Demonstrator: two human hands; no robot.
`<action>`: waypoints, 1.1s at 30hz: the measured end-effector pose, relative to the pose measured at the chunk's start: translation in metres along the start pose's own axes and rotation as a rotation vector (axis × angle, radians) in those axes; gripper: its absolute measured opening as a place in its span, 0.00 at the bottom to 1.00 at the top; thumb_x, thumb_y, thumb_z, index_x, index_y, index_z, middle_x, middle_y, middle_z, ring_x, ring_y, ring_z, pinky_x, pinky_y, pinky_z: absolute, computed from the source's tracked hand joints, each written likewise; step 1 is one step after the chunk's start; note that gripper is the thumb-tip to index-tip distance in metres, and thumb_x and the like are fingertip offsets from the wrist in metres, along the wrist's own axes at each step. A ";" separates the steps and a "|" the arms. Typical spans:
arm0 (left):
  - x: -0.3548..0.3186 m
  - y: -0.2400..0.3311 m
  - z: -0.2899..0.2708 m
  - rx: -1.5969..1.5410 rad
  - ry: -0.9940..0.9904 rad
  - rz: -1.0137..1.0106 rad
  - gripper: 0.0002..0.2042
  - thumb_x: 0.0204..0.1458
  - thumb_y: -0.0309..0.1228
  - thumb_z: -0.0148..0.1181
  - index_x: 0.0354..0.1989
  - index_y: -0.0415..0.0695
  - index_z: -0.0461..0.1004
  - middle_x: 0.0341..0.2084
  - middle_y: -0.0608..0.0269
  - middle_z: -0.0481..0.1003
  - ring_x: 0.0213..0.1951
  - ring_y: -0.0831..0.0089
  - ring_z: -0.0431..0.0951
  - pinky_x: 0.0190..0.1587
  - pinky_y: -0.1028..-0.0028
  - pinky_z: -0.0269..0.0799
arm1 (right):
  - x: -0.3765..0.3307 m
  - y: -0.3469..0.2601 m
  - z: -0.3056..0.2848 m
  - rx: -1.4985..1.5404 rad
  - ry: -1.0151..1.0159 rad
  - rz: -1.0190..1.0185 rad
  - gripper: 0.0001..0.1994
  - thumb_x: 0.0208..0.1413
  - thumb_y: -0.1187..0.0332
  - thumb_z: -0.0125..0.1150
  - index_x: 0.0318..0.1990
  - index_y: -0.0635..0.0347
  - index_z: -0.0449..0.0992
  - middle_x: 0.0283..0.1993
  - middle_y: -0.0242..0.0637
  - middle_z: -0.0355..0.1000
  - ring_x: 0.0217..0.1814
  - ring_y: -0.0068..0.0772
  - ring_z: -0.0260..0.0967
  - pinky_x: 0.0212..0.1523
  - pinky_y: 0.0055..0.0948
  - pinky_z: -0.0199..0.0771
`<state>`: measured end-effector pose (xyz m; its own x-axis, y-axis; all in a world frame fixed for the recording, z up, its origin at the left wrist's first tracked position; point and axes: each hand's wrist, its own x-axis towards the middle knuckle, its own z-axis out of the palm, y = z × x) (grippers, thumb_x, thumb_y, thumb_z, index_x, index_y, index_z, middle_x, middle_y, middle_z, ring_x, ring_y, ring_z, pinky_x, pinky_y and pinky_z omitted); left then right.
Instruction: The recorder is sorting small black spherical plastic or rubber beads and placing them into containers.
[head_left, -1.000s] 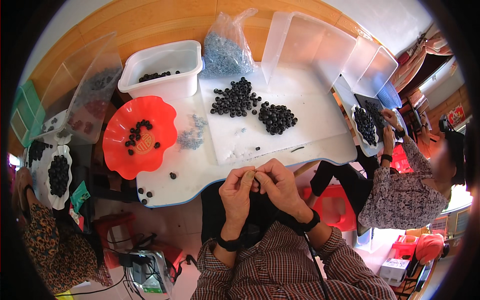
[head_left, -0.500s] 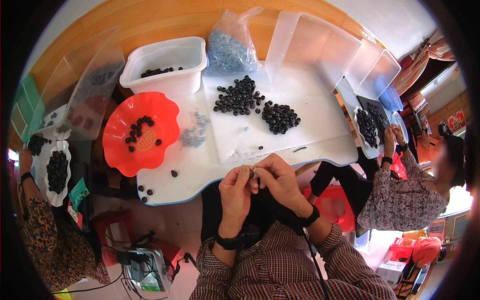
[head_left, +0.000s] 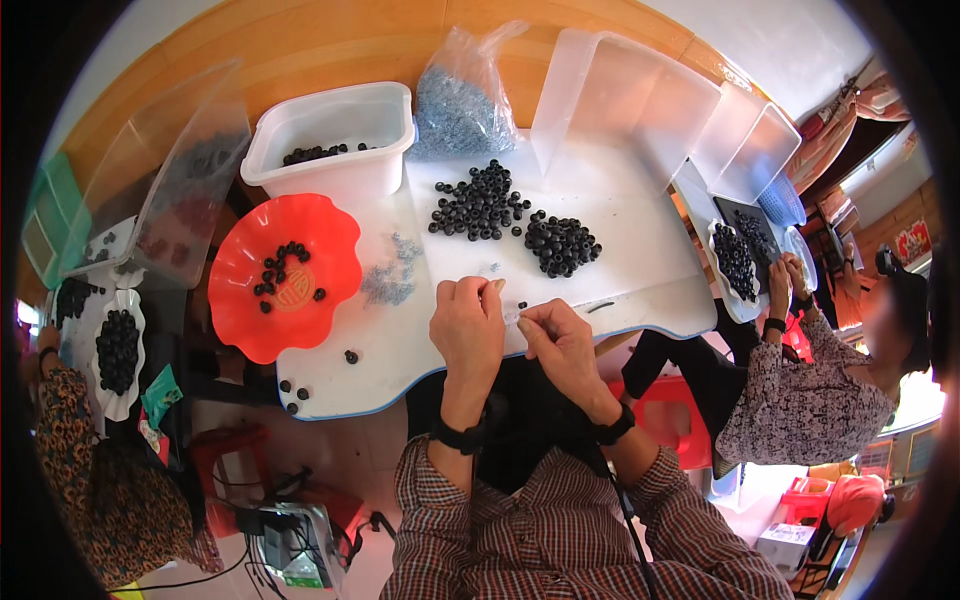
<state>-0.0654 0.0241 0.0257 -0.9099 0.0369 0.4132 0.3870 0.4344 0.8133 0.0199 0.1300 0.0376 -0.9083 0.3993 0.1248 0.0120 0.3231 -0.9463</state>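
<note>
Both hands meet at the near edge of the white table (head_left: 640, 240). The left hand (head_left: 467, 330) and right hand (head_left: 560, 345) pinch a tiny pale piece (head_left: 512, 316) between their fingertips; what it is, I cannot tell. At twelve o'clock lie two heaps of black rings (head_left: 515, 222); at ten, a red bowl (head_left: 250, 300).
</note>
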 end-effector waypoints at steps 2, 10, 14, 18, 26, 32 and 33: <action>0.005 0.002 0.008 0.029 -0.031 -0.029 0.05 0.49 0.31 0.63 0.30 0.43 0.78 0.24 0.55 0.71 0.25 0.58 0.73 0.28 0.64 0.68 | 0.000 0.005 -0.003 -0.005 0.021 0.018 0.04 0.56 0.75 0.60 0.35 0.65 0.72 0.27 0.31 0.70 0.21 0.17 0.67 0.22 0.18 0.68; 0.013 -0.018 0.007 -0.039 -0.052 0.029 0.08 0.53 0.28 0.58 0.40 0.43 0.79 0.28 0.57 0.72 0.30 0.63 0.77 0.34 0.67 0.73 | -0.002 0.010 -0.012 -0.010 0.047 0.041 0.03 0.56 0.76 0.60 0.34 0.66 0.72 0.28 0.32 0.70 0.21 0.17 0.67 0.21 0.18 0.68; 0.008 -0.010 -0.006 -0.529 -0.155 -0.368 0.09 0.55 0.24 0.57 0.43 0.39 0.78 0.31 0.59 0.75 0.32 0.72 0.77 0.35 0.74 0.74 | -0.004 0.013 -0.014 -0.002 0.051 0.031 0.04 0.58 0.74 0.59 0.36 0.65 0.72 0.24 0.27 0.69 0.21 0.14 0.66 0.22 0.16 0.64; -0.006 -0.007 -0.022 -1.161 -0.268 -0.650 0.10 0.59 0.23 0.54 0.47 0.33 0.75 0.36 0.58 0.76 0.35 0.76 0.77 0.39 0.78 0.76 | -0.009 0.002 -0.013 0.042 0.033 0.042 0.03 0.57 0.75 0.59 0.36 0.66 0.73 0.29 0.32 0.69 0.22 0.17 0.68 0.23 0.17 0.68; -0.039 -0.003 -0.029 -1.566 -0.406 -0.722 0.12 0.61 0.24 0.51 0.50 0.33 0.72 0.42 0.53 0.76 0.39 0.73 0.78 0.43 0.75 0.78 | -0.021 -0.020 -0.011 0.160 -0.013 -0.039 0.03 0.57 0.76 0.59 0.37 0.66 0.74 0.33 0.32 0.68 0.24 0.17 0.68 0.23 0.16 0.67; -0.051 -0.006 -0.031 -1.645 -0.416 -0.711 0.13 0.60 0.23 0.52 0.52 0.33 0.71 0.44 0.51 0.75 0.42 0.71 0.78 0.46 0.74 0.77 | -0.028 -0.031 -0.013 0.152 -0.021 -0.066 0.03 0.58 0.76 0.59 0.37 0.66 0.74 0.35 0.32 0.67 0.24 0.17 0.68 0.24 0.15 0.67; -0.052 -0.007 -0.031 -1.665 -0.424 -0.712 0.13 0.59 0.23 0.52 0.51 0.33 0.71 0.45 0.52 0.75 0.42 0.71 0.78 0.47 0.74 0.77 | -0.029 -0.033 -0.013 0.146 -0.019 -0.068 0.03 0.58 0.76 0.59 0.37 0.66 0.74 0.35 0.33 0.67 0.24 0.17 0.68 0.24 0.15 0.67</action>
<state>-0.0157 -0.0086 0.0112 -0.8168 0.5749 -0.0476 -0.5456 -0.7430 0.3876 0.0516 0.1190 0.0685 -0.9127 0.3638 0.1859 -0.1096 0.2203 -0.9693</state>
